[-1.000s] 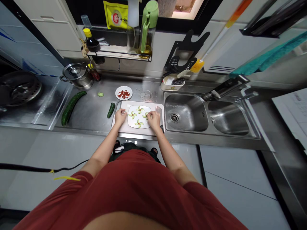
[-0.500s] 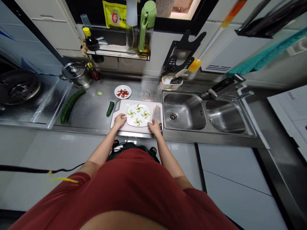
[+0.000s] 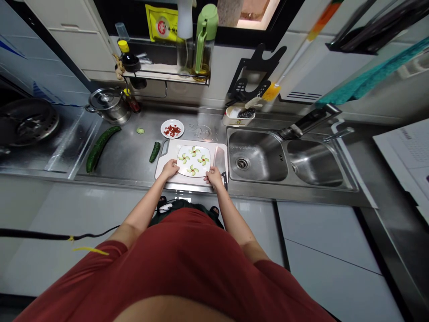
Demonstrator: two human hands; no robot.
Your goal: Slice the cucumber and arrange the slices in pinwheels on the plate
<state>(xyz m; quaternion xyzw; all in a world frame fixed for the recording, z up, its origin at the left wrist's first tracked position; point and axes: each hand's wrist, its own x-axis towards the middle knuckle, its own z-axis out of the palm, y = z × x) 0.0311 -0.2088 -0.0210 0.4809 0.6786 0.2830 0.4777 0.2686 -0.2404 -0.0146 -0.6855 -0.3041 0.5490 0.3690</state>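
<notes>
A white, rounded-square plate (image 3: 193, 160) bears several pinwheel shapes of pale green slices with red centres. My left hand (image 3: 170, 169) pinches its left edge, thumb towards the rim. At the lower right corner, my right hand (image 3: 214, 176) grips the rim, some fingers curled below it. The plate is over a pale cutting board (image 3: 187, 182); whether it touches the board I cannot tell. A knife (image 3: 219, 157) lies along the board's right side, its dark handle partly behind my right hand. Left of the board rests a cut cucumber piece (image 3: 154, 152).
Behind the board stands a small plate (image 3: 181, 125) of chopped red pieces. A whole cucumber (image 3: 100, 147) and a cucumber slice (image 3: 140, 130) lie leftward, near a lidded pot (image 3: 115, 112). A double sink (image 3: 258, 156) adjoins the right side. Bottles stand on the wall shelf (image 3: 157, 71).
My right hand's fingers have shifted slightly at the plate's corner, with more of them curled under the rim. Both hands stay on the plate, which has hardly moved.
</notes>
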